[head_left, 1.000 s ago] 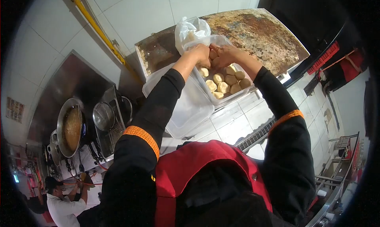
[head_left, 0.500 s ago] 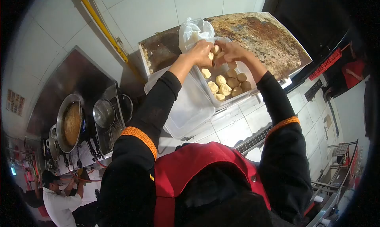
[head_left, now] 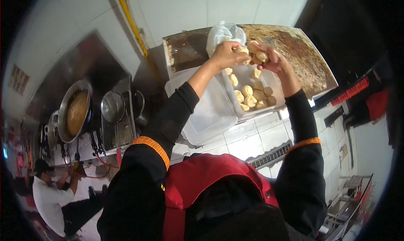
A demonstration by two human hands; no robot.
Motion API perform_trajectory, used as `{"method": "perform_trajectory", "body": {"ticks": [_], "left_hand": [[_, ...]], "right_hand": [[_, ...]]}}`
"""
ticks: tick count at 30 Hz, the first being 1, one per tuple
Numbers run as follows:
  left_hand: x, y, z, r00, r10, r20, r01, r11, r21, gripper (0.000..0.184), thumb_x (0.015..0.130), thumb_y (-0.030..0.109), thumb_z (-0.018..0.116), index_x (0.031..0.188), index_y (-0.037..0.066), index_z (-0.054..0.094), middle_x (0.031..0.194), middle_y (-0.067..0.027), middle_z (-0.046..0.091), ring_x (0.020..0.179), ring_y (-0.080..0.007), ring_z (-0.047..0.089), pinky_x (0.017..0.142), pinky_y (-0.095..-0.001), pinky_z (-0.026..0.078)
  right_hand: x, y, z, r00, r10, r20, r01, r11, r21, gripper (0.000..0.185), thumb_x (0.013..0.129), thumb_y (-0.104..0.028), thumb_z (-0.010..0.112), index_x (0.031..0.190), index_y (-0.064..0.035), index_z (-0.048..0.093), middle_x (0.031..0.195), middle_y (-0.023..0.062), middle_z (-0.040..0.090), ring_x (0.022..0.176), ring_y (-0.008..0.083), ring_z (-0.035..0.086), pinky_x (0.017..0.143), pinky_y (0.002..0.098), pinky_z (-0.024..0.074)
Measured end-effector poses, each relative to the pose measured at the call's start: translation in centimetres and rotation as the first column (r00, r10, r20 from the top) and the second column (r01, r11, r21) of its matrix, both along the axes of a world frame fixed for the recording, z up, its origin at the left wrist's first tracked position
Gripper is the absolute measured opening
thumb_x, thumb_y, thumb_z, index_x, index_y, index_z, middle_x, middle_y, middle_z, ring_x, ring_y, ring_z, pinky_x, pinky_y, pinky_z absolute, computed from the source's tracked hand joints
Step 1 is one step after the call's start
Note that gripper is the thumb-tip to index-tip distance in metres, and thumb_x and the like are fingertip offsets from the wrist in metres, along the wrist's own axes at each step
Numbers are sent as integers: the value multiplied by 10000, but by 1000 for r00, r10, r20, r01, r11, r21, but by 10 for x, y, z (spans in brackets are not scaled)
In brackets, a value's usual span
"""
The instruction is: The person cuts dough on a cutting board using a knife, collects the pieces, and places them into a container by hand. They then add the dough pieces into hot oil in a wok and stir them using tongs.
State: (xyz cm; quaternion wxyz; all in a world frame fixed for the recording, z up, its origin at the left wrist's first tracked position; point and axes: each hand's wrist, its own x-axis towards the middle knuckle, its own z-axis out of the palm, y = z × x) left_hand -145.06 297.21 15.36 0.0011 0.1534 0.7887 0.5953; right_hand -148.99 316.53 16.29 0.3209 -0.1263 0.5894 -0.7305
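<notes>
Several pale, rounded pieces that look like dough balls (head_left: 249, 101) lie in a clear plastic tub (head_left: 276, 107) on the worn tabletop. Over the tub's far end, my left hand (head_left: 225, 56) is closed around a dough ball (head_left: 242, 50). Close beside it, my right hand (head_left: 277, 63) has its fingers curled around several dough balls (head_left: 261, 56). The palms are partly hidden, so the exact number held cannot be made out. A translucent white plastic bag (head_left: 221, 34) stands just behind my left hand.
An empty-looking clear plastic tray or lid (head_left: 206, 115) lies left of the tub. Further left are a large pan of brown liquid (head_left: 77, 110), a strainer (head_left: 113, 106) and a stove. A person in a white shirt (head_left: 48, 199) is at lower left. A yellow pipe (head_left: 132, 24) runs down the wall.
Both hands have lifted out of the tub and moved up and right relative to it, with dough balls in them. Fewer balls remain at the tub's far end. The camera view has shifted slightly.
</notes>
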Motion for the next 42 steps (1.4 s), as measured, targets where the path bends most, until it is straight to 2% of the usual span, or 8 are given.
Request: {"method": "perform_trajectory", "body": {"ticks": [4, 13, 16, 24, 26, 34, 39, 42], "left_hand": [[22, -32, -1, 909, -306, 283, -5, 670, 742, 351, 761, 367, 482, 837, 28, 532, 702, -110, 556, 572, -177, 534, 467, -241, 408], [115, -177, -10, 928, -184, 325, -262, 299, 918, 461, 754, 522, 434, 796, 68, 500, 668, -149, 533, 533, -255, 509, 417, -284, 375], [164, -236, -16, 926, -38, 375, -370, 98, 924, 459, 758, 517, 429, 791, 64, 499, 700, -165, 538, 574, -279, 528, 469, -333, 432], [317, -408, -69, 798, 413, 439, -521, 105, 847, 307, 786, 255, 491, 1044, 98, 434, 908, -188, 518, 761, -297, 542, 724, -428, 442], [354, -445, -86, 747, 471, 468, -573, 101, 813, 325, 785, 225, 503, 1082, 140, 404, 953, -184, 496, 761, -293, 544, 722, -434, 445], [466, -537, -139, 595, 536, 599, -581, -229, 781, 299, 791, 260, 484, 1031, 97, 411, 887, -146, 506, 834, -267, 522, 676, -417, 452], [482, -568, -143, 434, 659, 614, -730, -143, 669, 302, 815, 281, 451, 1040, 82, 418, 864, -108, 485, 740, -216, 502, 604, -346, 446], [471, -594, -135, 360, 732, 578, -865, 29, 502, 317, 816, 268, 463, 1066, 83, 404, 861, -83, 469, 702, -186, 483, 573, -312, 434]], "right_hand": [[14, -33, 25, 997, -28, -73, 38, 988, 148, 347, 793, -267, 539, 1086, -101, 459, 813, 34, 538, 649, 132, 561, 414, 190, 393], [59, -210, 75, 849, 462, -255, -311, 828, 466, 247, 772, -215, 540, 982, -87, 514, 711, -21, 491, 569, 74, 486, 393, 189, 349], [85, -297, 77, 745, 590, -311, -293, 709, 641, 270, 735, -234, 570, 953, -80, 525, 694, -24, 489, 557, 65, 464, 404, 199, 343], [153, -573, -18, 314, 771, -554, -175, 620, 765, 429, 603, -338, 661, 921, -60, 587, 860, 101, 608, 785, 223, 579, 667, 316, 453], [169, -647, -55, 81, 781, -619, -38, 623, 781, 511, 565, -390, 655, 952, -66, 579, 915, 116, 597, 841, 282, 568, 720, 347, 445], [231, -830, -155, -6, 809, -588, 161, 581, 798, 400, 624, -306, 591, 944, -65, 591, 965, 126, 575, 928, 297, 535, 784, 377, 431], [241, -867, -175, -88, 945, -316, 234, 327, 915, 474, 696, -371, 570, 1071, -86, 527, 1115, 105, 497, 1016, 282, 478, 803, 378, 415], [241, -873, -176, 48, 975, -215, 318, 189, 929, 518, 729, -426, 538, 1136, -109, 479, 1198, 85, 428, 1106, 279, 387, 821, 393, 397]]}}
